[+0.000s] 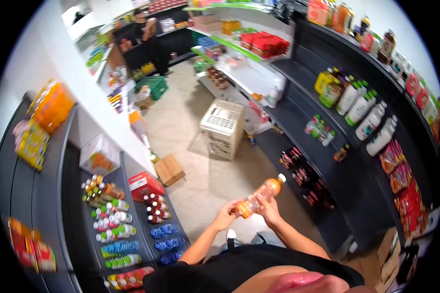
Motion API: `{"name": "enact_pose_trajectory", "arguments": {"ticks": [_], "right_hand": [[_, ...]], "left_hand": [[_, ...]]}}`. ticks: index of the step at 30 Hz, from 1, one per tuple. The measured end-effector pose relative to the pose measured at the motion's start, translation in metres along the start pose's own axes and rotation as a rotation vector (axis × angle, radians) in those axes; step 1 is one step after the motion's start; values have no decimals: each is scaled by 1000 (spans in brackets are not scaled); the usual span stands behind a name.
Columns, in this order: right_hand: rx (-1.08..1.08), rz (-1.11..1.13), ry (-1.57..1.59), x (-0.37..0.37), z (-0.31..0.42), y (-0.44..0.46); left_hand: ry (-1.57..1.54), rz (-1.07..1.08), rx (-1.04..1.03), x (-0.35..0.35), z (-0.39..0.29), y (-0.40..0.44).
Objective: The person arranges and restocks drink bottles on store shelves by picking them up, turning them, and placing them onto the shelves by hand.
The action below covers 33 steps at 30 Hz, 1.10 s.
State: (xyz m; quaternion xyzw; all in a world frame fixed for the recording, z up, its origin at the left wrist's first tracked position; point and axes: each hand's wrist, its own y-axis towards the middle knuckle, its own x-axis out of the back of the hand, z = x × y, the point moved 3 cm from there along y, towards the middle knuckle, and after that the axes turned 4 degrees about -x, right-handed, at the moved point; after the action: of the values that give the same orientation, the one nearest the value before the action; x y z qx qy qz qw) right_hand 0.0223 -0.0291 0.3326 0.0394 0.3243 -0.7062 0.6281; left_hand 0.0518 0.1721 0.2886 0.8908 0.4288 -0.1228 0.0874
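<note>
An orange drink bottle (260, 196) with a white cap is held tilted in front of the body, its cap end up and to the right. My left hand (226, 215) has its fingers closed at the bottle's lower end. Around the bottle's middle, on its right side, my right hand (269, 209) is wrapped. A cream plastic crate (222, 128) stands on the floor beyond the bottle.
Dark shelves (322, 146) with bottles and packets run along the right. More drinks fill the left shelf (127, 166). A cardboard box (169, 170) and a green crate (154, 88) are on the floor. Another person (151, 44) stands at the back.
</note>
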Motion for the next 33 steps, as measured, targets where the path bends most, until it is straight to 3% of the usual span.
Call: {"name": "enact_pose_trajectory", "arguments": {"ticks": [3,4,8,9,11,12,15,16,19,22,23,25,26,27,28,30,31,33], "right_hand": [[137,-194,41,-23,43,26],[189,-252,15,-22,59,35],[281,-393,-162,20,100,72],[335,-399,-188,24,115,73],[412,-441,-317,56,129,85],[421,-504,-436,66,140,87],[452,-616,-694,84,179,99],[478,-627,-721,90,195,108],[614,-638,-812,94,258,127],[854,-514,-635,94,313,158],[925,-493,-555,97,332,176],[1159,-673,-943,77,386,187],[1131,-590,-572,69,409,197],[1239,-701,-790,71,433,211],[1352,-688,-752,62,459,218],[1637,-696,-1115,46,523,210],[1655,-698,-977,43,551,211],[1802,-736,-1048,35,610,211]], "left_hand": [[-277,-138,113,1,-29,48],[-234,-95,109,3,-35,65],[-715,289,235,2,-34,141],[-675,363,272,-3,-32,159],[-212,504,59,-23,-31,203],[-175,389,67,-34,-12,227],[-51,339,177,-60,3,286],[222,275,50,-64,-4,306],[598,217,-478,-77,-66,376],[572,221,-925,-72,-98,470],[599,210,-1021,-73,-110,501],[620,44,-1174,-88,-150,544],[645,-40,-1244,-98,-175,561],[643,-82,-1307,-107,-194,582],[617,-87,-1376,-116,-212,604],[377,-22,-1518,-137,-253,650],[306,-14,-1575,-147,-272,671],[262,3,-1640,-165,-315,707]]}}
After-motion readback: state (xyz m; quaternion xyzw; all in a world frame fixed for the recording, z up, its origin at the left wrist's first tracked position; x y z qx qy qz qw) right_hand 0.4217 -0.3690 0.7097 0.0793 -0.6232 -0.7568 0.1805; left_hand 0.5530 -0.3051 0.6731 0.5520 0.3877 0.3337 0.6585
